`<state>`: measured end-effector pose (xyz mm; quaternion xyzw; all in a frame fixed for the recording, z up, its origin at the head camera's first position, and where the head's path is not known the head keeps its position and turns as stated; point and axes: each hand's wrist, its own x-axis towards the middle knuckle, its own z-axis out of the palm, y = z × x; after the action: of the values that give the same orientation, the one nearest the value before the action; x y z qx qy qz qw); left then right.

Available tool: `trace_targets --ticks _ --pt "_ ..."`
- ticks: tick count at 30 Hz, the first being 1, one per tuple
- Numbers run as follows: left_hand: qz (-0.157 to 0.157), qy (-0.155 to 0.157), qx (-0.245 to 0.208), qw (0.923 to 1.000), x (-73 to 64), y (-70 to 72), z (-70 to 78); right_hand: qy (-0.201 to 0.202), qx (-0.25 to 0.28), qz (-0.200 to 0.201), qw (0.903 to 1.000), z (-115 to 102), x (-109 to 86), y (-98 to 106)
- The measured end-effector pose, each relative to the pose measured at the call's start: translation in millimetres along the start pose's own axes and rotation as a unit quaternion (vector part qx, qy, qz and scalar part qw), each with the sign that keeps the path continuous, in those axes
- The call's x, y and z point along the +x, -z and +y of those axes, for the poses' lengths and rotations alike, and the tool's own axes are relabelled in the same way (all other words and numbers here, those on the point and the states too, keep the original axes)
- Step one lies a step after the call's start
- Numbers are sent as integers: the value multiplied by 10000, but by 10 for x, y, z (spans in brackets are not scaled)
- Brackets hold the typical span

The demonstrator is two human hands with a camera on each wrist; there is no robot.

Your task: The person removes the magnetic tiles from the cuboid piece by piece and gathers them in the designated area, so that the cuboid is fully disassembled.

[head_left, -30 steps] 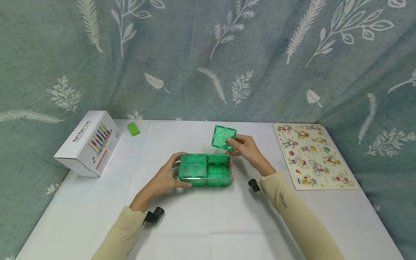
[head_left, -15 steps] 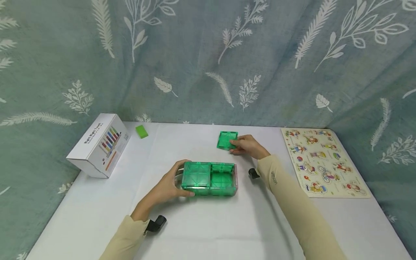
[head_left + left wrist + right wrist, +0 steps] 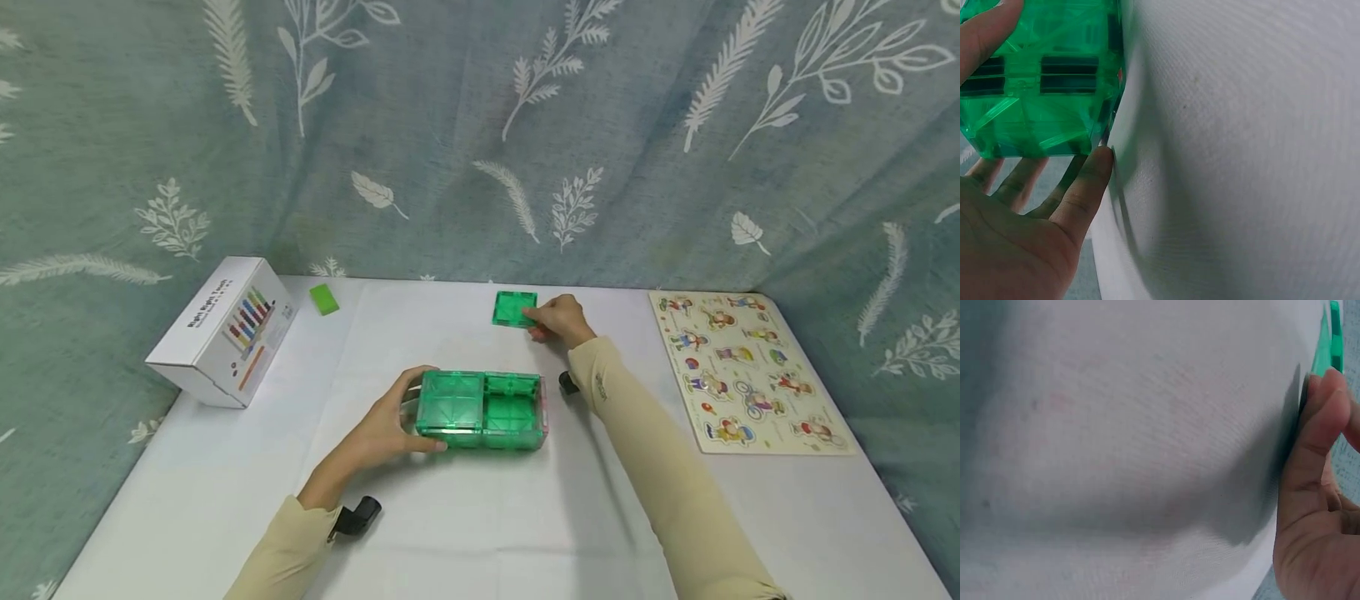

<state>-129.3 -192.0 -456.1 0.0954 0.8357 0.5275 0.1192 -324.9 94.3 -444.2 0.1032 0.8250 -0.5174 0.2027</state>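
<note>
A box built of translucent green magnetic tiles (image 3: 450, 406) sits on the white table in the head view. Its left half has a tile on top, while the right half is uncovered, with a pinkish edge at that end. My left hand (image 3: 381, 432) grips the box's left end, thumb at the front and fingers behind; the left wrist view shows the thumb over the green wall (image 3: 1035, 119). Behind the box, my right hand (image 3: 562, 319) pinches the right edge of a square green magnetic tile (image 3: 513, 308), which lies nearly flat close over the table.
A white toy carton (image 3: 225, 329) stands at the left, with a small lime-green block (image 3: 324, 299) beside it near the back edge. A wooden picture puzzle board (image 3: 750, 375) lies at the right. A patterned curtain (image 3: 450, 142) hangs behind the white table (image 3: 465, 525).
My right hand has carried the square tile back and down from above the box's right end to the table behind it. The left hand keeps its grip on the box.
</note>
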Motion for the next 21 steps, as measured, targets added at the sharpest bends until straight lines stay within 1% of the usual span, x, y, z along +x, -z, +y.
trace_targets --ticks 3,7,12,17,21 --pt "-2 -40 6 10000 10 -9 3 23 -311 157 9994 -23 4 3" --pt "-44 -78 2 10000 20 -24 3 57 -614 218 9979 -51 11 10" --pt "-27 -22 24 10000 36 -16 25 220 -802 294 9961 -59 35 9" --pt "-14 38 6 10000 23 -14 29 261 -966 368 9943 -69 40 -28" --pt "-66 -27 -107 9999 30 -28 17 305 -1206 467 9911 -65 52 -45"
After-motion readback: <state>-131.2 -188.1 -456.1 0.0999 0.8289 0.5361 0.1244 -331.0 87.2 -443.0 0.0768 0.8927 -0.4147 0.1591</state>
